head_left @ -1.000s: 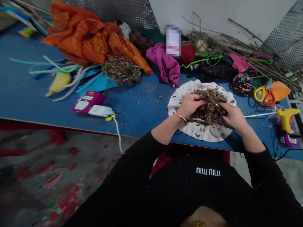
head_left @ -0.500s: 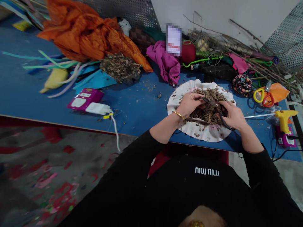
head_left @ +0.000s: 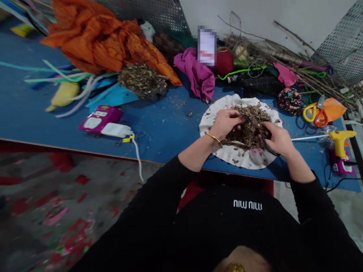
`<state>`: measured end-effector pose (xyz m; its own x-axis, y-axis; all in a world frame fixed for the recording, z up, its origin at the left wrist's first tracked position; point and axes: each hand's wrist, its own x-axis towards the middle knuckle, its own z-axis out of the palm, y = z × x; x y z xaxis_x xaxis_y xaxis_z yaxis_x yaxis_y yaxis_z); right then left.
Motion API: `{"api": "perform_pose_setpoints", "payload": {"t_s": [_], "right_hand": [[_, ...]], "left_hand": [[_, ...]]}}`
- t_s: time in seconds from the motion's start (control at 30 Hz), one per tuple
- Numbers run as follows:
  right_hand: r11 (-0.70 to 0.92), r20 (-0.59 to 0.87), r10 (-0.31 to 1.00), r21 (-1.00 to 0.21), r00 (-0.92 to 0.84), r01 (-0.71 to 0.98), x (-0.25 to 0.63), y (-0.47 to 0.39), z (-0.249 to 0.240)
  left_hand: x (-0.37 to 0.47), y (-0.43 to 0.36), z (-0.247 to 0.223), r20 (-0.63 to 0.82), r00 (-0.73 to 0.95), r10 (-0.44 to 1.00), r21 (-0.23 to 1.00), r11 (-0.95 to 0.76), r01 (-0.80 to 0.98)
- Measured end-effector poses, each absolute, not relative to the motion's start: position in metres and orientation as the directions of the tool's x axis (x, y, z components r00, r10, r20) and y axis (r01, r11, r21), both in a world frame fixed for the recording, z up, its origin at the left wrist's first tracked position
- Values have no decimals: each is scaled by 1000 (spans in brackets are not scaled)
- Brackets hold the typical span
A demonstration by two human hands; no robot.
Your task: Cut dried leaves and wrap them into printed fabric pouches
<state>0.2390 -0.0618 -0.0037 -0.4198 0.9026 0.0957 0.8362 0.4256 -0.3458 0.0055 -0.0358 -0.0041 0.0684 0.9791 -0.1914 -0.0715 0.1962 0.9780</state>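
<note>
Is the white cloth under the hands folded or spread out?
Spread: the cloth lies out roughly round on the blue table, its edge visible beyond the brown heap.

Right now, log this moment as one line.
right hand: holding dark scissors | left hand: by the blades, hold unclear | below: dried plant bits on white cloth | nearby: yellow glue gun
</note>
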Motion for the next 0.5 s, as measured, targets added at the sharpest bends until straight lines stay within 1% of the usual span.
{"api": "perform_pose_setpoints", "payload": {"t_s": [0.17, 0.33, 0.5], "right_hand": [[416, 89, 908, -306, -410, 856, 236, -63, -4], [417, 73, 906, -318, -416, 852, 239, -64, -4], [428, 105, 903, -321, -417, 845, 239, -63, -8]], "left_hand": [[7, -36, -3, -204, 86, 975, 977, 209, -53], [7, -36, -5, -190, 83, 978, 976, 197, -95], [5, -34, -8, -197, 86, 977, 974, 205, -99]]}}
